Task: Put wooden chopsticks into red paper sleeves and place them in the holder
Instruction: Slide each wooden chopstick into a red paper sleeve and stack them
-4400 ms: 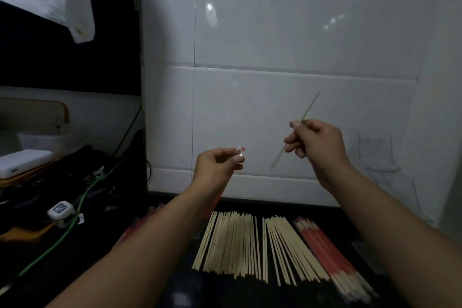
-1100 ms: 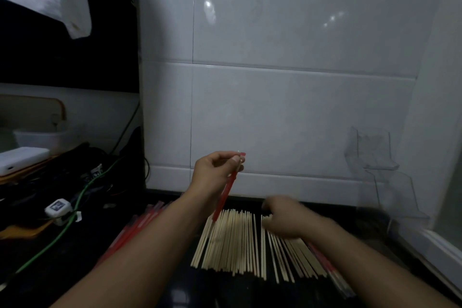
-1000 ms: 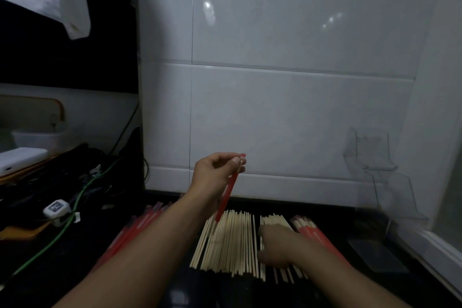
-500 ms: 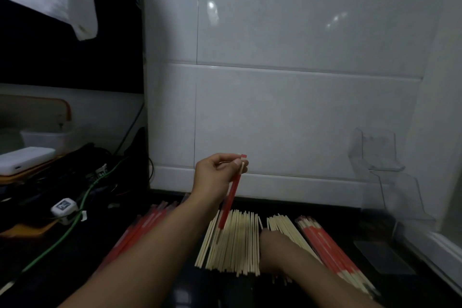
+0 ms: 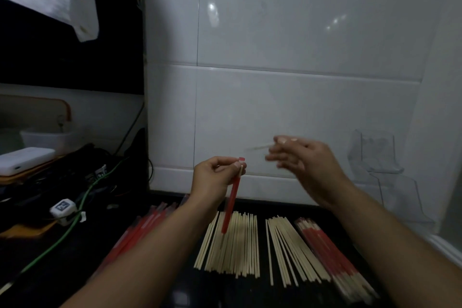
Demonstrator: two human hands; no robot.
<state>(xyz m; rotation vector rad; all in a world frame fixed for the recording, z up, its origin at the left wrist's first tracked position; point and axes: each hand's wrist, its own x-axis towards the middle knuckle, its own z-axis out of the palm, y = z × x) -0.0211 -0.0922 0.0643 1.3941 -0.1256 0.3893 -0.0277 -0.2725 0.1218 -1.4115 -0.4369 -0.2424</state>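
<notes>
Bare chopsticks (image 5: 230, 245) lie between empty sleeves (image 5: 140, 230), left, and sleeved chopsticks (image 5: 332, 255), right.

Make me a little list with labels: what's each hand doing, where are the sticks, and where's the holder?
left hand: pinches the top of a red sleeve that hangs down, a stick already inside
right hand: raised, holds a bare chopstick, blurred
bare sticks: two piles flat on the dark counter
sleeved sticks: pile at the right
empty sleeves: red, at the left
holder: clear, by the wall at the right
</notes>
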